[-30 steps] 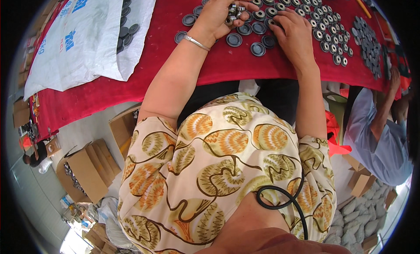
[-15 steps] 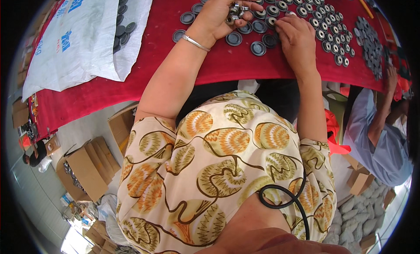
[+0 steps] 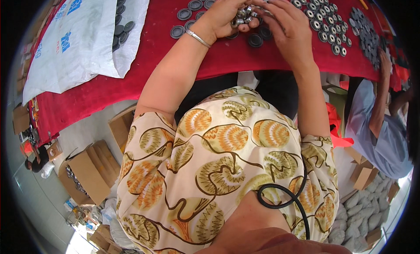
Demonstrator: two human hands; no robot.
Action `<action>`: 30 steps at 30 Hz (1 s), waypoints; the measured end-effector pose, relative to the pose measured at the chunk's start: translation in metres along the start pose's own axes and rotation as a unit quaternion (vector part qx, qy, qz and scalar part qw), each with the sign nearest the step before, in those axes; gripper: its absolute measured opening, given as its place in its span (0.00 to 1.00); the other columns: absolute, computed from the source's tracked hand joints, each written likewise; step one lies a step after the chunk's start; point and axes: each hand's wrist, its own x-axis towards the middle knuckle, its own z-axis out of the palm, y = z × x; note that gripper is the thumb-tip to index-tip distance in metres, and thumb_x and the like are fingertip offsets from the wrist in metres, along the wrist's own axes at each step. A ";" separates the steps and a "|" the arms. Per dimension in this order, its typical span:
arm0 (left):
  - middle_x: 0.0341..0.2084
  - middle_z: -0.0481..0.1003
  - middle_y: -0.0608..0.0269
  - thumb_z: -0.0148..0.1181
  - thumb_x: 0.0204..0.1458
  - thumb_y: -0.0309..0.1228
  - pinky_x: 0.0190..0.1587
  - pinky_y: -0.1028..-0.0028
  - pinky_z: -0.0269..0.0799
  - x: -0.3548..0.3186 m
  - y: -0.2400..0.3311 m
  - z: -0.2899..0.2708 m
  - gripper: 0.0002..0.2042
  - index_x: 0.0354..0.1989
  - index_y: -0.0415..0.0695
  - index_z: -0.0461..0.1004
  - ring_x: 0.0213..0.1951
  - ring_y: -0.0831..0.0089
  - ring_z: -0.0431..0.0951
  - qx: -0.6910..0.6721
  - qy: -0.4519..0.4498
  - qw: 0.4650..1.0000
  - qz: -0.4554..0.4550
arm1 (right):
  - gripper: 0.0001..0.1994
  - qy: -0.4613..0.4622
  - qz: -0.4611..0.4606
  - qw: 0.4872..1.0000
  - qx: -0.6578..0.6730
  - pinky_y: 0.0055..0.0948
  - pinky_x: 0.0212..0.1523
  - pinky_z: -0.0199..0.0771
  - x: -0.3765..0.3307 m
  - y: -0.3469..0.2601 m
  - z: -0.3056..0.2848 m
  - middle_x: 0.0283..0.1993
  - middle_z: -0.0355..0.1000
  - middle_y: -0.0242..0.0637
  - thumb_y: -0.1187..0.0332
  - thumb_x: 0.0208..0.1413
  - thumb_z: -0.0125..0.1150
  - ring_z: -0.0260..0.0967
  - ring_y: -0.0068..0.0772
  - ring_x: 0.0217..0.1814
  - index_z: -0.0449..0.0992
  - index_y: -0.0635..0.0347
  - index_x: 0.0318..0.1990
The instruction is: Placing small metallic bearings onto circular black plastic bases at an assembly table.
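At the top centre of the frame our left hand (image 3: 223, 15) cups a cluster of small metal rings (image 3: 243, 17), fingers curled around them, while our right hand (image 3: 286, 24) meets it, fingertips touching the same rings. Both work on the red-covered bench (image 3: 131, 85), whose near edge runs just above our lap. Dark round caps (image 3: 255, 40) lie right under the hands; rows of assembled pieces (image 3: 326, 22) crowd the upper right. A white sack (image 3: 74, 40) fills the upper left. Another person's sleeve (image 3: 372, 123) sits at the right edge, and cardboard boxes (image 3: 87, 171) at lower left.
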 end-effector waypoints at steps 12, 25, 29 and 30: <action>0.27 0.75 0.62 0.50 0.70 0.45 0.11 0.84 0.59 0.002 -0.008 -0.003 0.20 0.53 0.38 0.74 0.15 0.79 0.70 0.058 -0.047 0.997 -0.006 | 0.14 -0.059 -0.058 0.986 0.145 0.40 0.70 0.64 -0.005 0.004 0.004 0.65 0.72 0.41 0.71 0.59 0.66 0.64 0.46 0.73 0.82 0.55 0.52; 0.27 0.76 0.57 0.48 0.70 0.50 0.09 0.85 0.57 0.017 -0.016 -0.012 0.24 0.48 0.36 0.74 0.15 0.81 0.70 0.107 -0.088 0.990 -0.037 | 0.12 -0.135 0.131 0.927 0.326 0.33 0.70 0.61 -0.013 0.024 0.001 0.73 0.64 0.40 0.69 0.55 0.71 0.61 0.36 0.75 0.82 0.59 0.46; 0.31 0.80 0.54 0.47 0.71 0.45 0.17 0.82 0.70 0.020 -0.008 -0.016 0.20 0.45 0.38 0.75 0.21 0.76 0.76 0.024 -0.018 0.999 -0.031 | 0.12 -0.036 0.144 0.975 0.168 0.38 0.71 0.62 -0.015 0.045 -0.017 0.71 0.68 0.41 0.67 0.54 0.71 0.64 0.41 0.73 0.81 0.59 0.44; 0.28 0.81 0.58 0.48 0.71 0.44 0.15 0.84 0.66 0.019 -0.006 -0.018 0.18 0.43 0.40 0.77 0.17 0.79 0.74 -0.024 0.006 0.999 -0.039 | 0.12 -0.020 0.144 0.985 0.098 0.39 0.71 0.62 -0.017 0.049 -0.018 0.70 0.69 0.42 0.67 0.53 0.71 0.64 0.44 0.73 0.81 0.59 0.43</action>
